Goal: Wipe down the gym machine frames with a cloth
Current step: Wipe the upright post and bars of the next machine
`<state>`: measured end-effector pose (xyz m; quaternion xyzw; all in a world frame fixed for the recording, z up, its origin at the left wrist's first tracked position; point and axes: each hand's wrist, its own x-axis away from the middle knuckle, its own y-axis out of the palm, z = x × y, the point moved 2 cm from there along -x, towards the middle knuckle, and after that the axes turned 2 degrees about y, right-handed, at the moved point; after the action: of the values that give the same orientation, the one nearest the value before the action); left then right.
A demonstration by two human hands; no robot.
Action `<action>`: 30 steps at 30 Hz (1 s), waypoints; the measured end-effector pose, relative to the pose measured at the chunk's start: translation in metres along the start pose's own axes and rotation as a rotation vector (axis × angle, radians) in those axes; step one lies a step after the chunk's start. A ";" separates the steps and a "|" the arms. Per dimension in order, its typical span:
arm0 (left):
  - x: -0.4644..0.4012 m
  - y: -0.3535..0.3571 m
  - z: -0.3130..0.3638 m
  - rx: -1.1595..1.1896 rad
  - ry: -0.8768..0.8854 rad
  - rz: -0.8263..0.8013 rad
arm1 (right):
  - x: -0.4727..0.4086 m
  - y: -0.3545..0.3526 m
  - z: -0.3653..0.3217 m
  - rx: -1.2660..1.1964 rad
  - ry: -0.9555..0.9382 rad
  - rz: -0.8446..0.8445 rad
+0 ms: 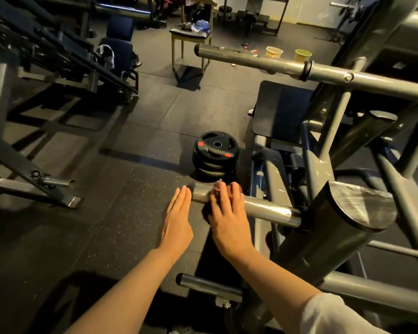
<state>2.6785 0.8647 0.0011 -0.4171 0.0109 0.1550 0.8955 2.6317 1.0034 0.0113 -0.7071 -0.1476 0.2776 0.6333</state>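
1. Machine frame (343, 213) on my right is the thing I am working on: a grey steel structure with a short weight peg (258, 207) sticking out of its thick upright toward the open floor.
2. My right hand (227, 218) lies over the free end of that peg, fingers bent down over the top of the bar. A dark shape shows just under my palm, which I take to be the cloth (206, 216), though it is too dim and blurred to be certain.
3. My left hand (177, 220) is flat, fingers straight and together, holding nothing; its fingertips sit just beside the peg's free end, and I cannot tell whether they touch it.
4. Done so far, as I judge it: little I can prove. The peg shines near the upright, but that may only be bare metal.
5. Left to do: the sawn top of the upright (362, 206) looks dusty and streaked, and the post above it carries pale scuffs. The long upper bar (275, 62), the lower peg (208, 284) near my forearms and the dark machine (46, 68) across the floor at the left all look untouched.
6. Weight plates (215, 153) are stacked on the floor mat just beyond the peg, well clear of my wiping.
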 end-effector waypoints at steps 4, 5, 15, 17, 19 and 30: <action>0.000 0.003 -0.002 -0.094 0.032 0.036 | -0.018 0.006 -0.029 0.009 -0.153 -0.042; 0.001 0.004 -0.002 -0.118 0.036 0.043 | -0.017 0.006 -0.026 0.032 -0.179 -0.049; 0.016 0.026 0.017 -0.212 0.188 -0.044 | 0.071 -0.006 0.090 0.103 0.003 0.111; 0.016 0.029 0.024 -0.226 0.200 -0.047 | 0.061 -0.008 0.073 0.061 0.043 0.097; 0.017 0.032 0.032 -0.235 0.229 -0.048 | 0.044 -0.006 0.043 0.020 -0.020 0.071; 0.004 0.042 0.046 -0.346 0.380 0.016 | 0.059 -0.031 0.101 -0.021 0.008 0.005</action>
<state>2.6655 0.9260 -0.0012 -0.5858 0.1556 0.0804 0.7913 2.6253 1.1236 0.0253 -0.7151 -0.1462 0.2750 0.6258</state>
